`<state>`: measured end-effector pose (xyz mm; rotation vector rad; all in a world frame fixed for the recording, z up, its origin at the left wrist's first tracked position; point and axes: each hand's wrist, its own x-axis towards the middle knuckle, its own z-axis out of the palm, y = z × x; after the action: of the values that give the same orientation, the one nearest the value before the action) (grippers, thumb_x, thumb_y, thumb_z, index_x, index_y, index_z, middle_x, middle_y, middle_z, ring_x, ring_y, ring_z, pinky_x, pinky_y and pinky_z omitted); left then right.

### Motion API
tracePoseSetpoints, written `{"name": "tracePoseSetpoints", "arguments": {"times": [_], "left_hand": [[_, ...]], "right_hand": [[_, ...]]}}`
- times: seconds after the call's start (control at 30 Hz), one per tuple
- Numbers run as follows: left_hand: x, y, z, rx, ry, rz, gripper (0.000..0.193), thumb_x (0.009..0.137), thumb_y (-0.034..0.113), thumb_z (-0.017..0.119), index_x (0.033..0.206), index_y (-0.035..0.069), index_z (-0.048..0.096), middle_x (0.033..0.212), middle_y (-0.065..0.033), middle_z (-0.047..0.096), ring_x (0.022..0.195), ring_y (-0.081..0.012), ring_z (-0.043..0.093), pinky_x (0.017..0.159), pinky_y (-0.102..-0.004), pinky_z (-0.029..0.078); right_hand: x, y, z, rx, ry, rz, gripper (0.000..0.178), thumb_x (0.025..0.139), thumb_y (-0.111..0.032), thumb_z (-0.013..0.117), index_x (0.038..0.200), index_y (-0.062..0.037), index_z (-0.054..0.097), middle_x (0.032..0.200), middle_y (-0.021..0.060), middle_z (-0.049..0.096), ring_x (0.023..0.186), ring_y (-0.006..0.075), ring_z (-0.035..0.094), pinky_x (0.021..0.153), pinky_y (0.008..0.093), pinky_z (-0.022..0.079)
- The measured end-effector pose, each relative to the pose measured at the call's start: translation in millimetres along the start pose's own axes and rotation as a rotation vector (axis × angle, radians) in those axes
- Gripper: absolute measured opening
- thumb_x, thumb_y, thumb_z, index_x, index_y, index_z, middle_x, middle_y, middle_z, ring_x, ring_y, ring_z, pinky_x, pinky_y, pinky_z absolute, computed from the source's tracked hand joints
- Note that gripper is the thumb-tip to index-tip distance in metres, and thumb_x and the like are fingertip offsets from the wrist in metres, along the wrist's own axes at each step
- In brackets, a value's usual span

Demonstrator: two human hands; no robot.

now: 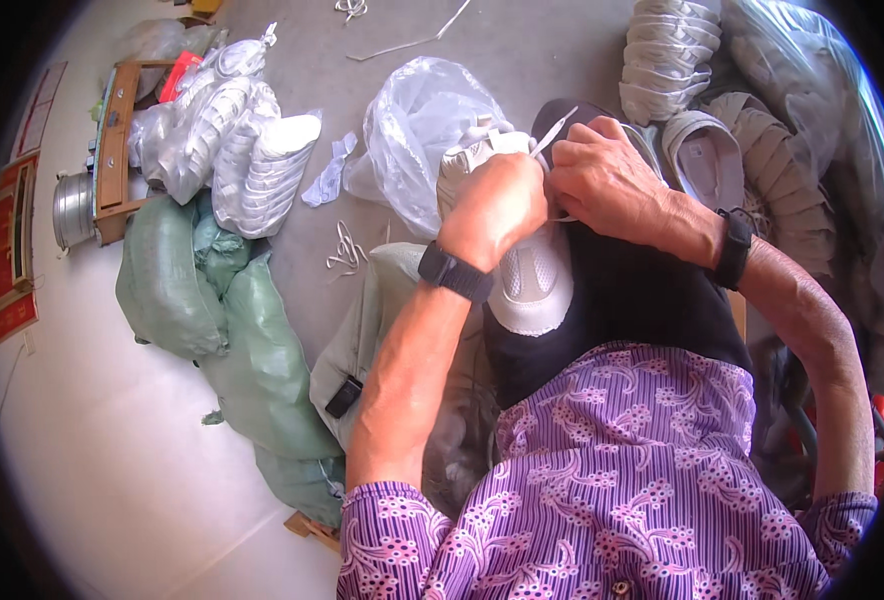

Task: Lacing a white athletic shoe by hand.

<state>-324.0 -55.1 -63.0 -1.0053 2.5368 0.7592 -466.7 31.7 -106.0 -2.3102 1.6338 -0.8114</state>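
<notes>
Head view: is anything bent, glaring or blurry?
Head view: edges bow toward the black rim; head view: the plastic bag at upper right glints bluish, the pale surface at lower left looks washed out; head view: left hand and right hand look fairly sharp.

My camera sits on my head and looks down over my purple shirt (622,480). My left hand (499,197) and right hand (610,182) look near; the floor (307,55) is farther off. The wide view has round, dark edges.
</notes>
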Motion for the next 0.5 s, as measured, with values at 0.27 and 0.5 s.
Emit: {"name": "tracePoseSetpoints", "arguments": {"times": [0.27,0.5], "left_hand": [[-31,9,-2,0.343,0.225,0.135,0.009,0.074,0.011,0.063,0.074,0.002,0.062,0.067,-0.0183,0.063,0.065,-0.0363,0.064,0.06,-0.0444,0.052],[-27,-2,1,0.301,0.269,0.141,0.008,0.075,0.011,0.062,0.078,0.004,0.061,0.065,-0.0177,0.062,0.064,-0.0361,0.064,0.059,-0.0446,0.051]], "right_hand": [[24,3,-1,0.143,0.013,0.12,0.022,0.076,-0.01,0.061,0.098,-0.0117,0.063,0.093,0.0046,0.062,0.09,0.0243,0.061,0.078,0.0417,0.039],[45,8,6,0.107,-0.179,0.154,0.009,0.08,-0.016,0.059,0.086,-0.0105,0.062,0.083,0.0055,0.062,0.087,0.024,0.062,0.08,0.0409,0.041]]}}
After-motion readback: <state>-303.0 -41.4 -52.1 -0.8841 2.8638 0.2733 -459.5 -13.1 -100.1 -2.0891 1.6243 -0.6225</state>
